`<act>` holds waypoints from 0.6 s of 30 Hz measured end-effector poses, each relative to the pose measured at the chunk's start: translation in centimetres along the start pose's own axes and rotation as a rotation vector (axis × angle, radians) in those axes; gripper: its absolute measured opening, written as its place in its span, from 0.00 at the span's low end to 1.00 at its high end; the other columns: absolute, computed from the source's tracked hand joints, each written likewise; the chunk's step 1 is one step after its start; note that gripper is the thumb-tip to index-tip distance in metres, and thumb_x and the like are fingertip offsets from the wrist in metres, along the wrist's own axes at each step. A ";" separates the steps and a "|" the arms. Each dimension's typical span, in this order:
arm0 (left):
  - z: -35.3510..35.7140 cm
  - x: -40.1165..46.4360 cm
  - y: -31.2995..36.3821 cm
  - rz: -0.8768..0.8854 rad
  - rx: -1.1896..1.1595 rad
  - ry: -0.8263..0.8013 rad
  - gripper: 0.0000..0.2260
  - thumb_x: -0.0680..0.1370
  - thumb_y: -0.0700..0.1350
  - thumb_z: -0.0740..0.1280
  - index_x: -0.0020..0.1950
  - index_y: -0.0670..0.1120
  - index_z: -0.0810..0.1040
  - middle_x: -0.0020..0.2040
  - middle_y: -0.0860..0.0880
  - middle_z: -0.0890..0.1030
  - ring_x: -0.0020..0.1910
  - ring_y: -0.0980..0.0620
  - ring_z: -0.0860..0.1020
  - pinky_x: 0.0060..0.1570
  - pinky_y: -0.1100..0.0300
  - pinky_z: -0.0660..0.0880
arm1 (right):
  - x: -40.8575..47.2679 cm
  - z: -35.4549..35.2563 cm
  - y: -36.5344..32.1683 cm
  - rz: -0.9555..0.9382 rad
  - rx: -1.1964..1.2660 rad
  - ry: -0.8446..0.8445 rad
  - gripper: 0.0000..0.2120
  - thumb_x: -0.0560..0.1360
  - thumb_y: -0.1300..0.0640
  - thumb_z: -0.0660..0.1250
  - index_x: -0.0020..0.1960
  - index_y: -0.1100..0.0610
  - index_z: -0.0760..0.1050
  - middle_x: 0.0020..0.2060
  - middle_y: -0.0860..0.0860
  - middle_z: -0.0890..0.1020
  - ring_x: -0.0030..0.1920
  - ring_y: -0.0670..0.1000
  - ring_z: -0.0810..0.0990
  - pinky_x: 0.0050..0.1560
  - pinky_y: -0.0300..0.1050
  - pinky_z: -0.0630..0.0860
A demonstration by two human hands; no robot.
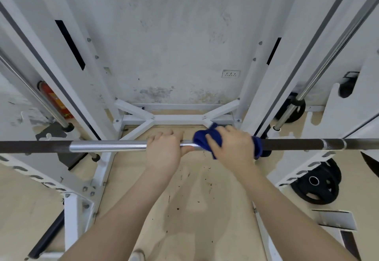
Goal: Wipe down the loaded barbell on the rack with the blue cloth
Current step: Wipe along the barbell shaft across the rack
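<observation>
Both hands are on the barbell (106, 146), which lies across the white rack (86, 88): the left hand (164, 150) grips the bare shiny middle, and just beside it the right hand (233, 148) clamps the blue cloth (202, 139) around the bar.

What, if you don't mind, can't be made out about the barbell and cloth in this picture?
Head view only:
- Barbell ends and any plates on it: cut off by both frame edges.
- Bar under the blue cloth: hidden by cloth and right hand.
- Left hand fingertips: hidden behind the bar.
- Wall socket detail: too small.
</observation>
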State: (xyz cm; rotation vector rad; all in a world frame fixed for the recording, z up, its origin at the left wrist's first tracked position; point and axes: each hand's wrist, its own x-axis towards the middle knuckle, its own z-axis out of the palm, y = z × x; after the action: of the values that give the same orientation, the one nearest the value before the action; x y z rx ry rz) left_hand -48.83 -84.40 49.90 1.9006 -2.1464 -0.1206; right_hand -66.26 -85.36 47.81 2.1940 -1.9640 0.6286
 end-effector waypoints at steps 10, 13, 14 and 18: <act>0.0 -0.7 0.8 -0.056 -0.041 0.046 0.18 0.73 0.59 0.65 0.49 0.44 0.76 0.45 0.46 0.76 0.46 0.44 0.75 0.47 0.55 0.66 | -0.3 -3.1 2.3 0.020 -0.063 -0.199 0.20 0.77 0.54 0.58 0.68 0.46 0.67 0.57 0.53 0.76 0.56 0.57 0.72 0.54 0.49 0.65; 0.2 -1.1 0.8 -0.104 -0.109 0.061 0.17 0.73 0.56 0.67 0.51 0.43 0.77 0.47 0.46 0.78 0.50 0.44 0.75 0.53 0.54 0.67 | -1.3 -4.5 7.6 0.217 -0.180 -0.099 0.17 0.76 0.56 0.61 0.64 0.49 0.72 0.54 0.55 0.76 0.55 0.58 0.72 0.54 0.50 0.65; 0.3 -1.2 1.0 -0.105 -0.092 0.077 0.17 0.72 0.56 0.67 0.51 0.43 0.78 0.48 0.45 0.78 0.53 0.43 0.74 0.57 0.53 0.66 | -1.4 -4.5 8.3 0.265 -0.171 -0.071 0.16 0.75 0.56 0.62 0.63 0.51 0.73 0.53 0.56 0.77 0.54 0.58 0.73 0.54 0.51 0.65; 0.3 -1.5 1.7 -0.137 0.022 0.047 0.16 0.75 0.55 0.64 0.52 0.44 0.78 0.57 0.46 0.78 0.69 0.41 0.62 0.69 0.48 0.56 | -1.4 -3.5 6.7 0.243 -0.084 -0.057 0.15 0.75 0.58 0.61 0.61 0.56 0.74 0.51 0.57 0.78 0.52 0.59 0.74 0.50 0.50 0.68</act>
State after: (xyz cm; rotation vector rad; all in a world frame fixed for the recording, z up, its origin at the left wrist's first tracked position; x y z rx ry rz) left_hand -50.41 -82.73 49.76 2.0415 -1.9946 -0.0793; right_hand -73.63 -83.74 49.29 1.9633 -2.2633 0.5074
